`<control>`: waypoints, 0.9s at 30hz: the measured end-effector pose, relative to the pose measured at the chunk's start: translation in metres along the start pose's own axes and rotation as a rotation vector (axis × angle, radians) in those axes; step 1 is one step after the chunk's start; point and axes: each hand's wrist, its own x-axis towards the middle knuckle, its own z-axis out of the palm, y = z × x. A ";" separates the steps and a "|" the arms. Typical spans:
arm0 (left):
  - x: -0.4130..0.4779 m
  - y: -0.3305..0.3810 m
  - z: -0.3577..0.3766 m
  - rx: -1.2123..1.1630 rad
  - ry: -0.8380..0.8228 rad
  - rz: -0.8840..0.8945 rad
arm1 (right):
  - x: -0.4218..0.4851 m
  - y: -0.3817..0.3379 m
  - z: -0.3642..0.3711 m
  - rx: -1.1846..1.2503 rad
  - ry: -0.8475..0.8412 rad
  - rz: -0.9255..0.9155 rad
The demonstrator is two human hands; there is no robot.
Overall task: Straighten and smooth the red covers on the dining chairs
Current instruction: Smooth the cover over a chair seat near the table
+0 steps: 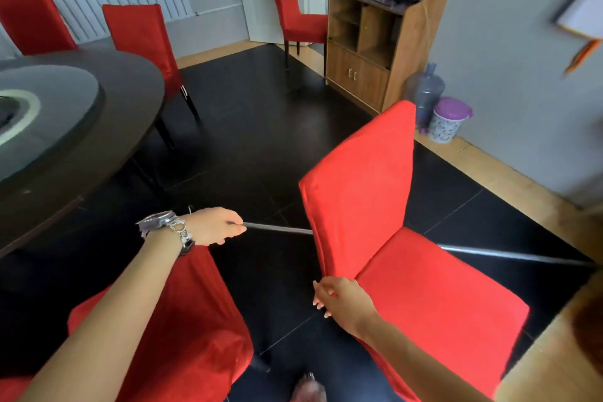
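A dining chair with a red cover point(388, 219) stands right of centre, seat facing lower right. My right hand point(339, 302) is at the cover's lower left corner where back meets seat, fingers against the fabric edge; whether they pinch it is hard to tell. My left hand point(215, 225), wearing a watch and bracelet, grips the end of a thin grey metal rod point(277, 228) that runs right, behind the chair, and reappears at its far side. A second red-covered chair point(182, 330) is below my left arm, its cover rumpled.
A dark round table point(107, 127) with a glass turntable fills the left. Three more red-covered chairs point(143, 39) stand by the table and the door. A wooden cabinet point(375, 46), a water bottle point(424, 91) and a lidded bin point(448, 119) line the right wall.
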 end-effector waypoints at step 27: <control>0.151 0.199 0.002 0.112 0.146 0.299 | 0.195 0.021 -0.249 -0.940 0.386 0.082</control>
